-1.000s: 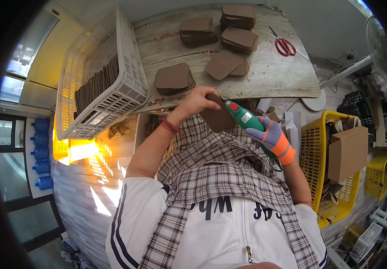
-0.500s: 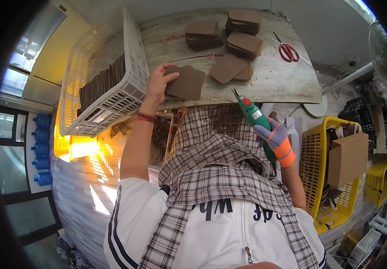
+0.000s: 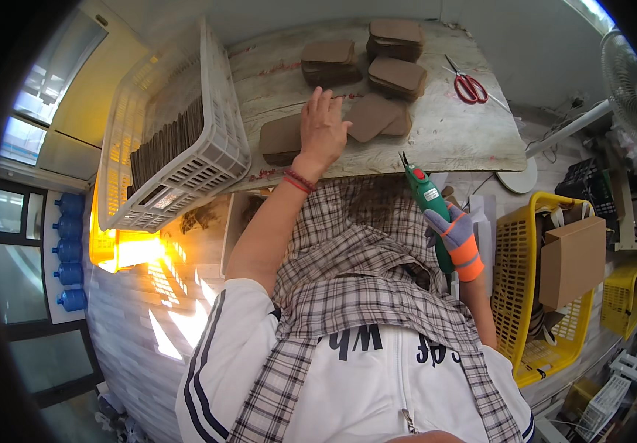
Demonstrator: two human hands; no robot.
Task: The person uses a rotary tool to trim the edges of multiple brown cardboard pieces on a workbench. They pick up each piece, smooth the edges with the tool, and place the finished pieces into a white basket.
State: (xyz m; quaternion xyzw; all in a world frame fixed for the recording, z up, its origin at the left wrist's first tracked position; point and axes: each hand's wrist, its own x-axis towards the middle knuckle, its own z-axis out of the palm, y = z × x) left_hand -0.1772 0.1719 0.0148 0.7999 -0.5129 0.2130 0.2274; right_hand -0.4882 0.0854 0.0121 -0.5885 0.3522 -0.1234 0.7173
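Weathered wooden table (image 3: 444, 140) up top, with stacks of brown leather pieces. Left hand (image 3: 323, 129) lies open, fingers spread flat on one brown piece (image 3: 281, 138) near the front edge (white basket (image 3: 215, 148) just beside). Gloved right hand (image 3: 457, 238) grips green electric cutter (image 3: 429, 203) over the lap.

Only package near you: a plain brown cardboard box (image 3: 571, 262) sticking out of the yellow basket (image 3: 514, 295) at your right.

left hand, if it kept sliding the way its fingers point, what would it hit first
The left hand lies flat on a brown piece, fingers pointing away across the table. Straight on, it would most likely meet the stack of brown pieces first, though depth is unclear.
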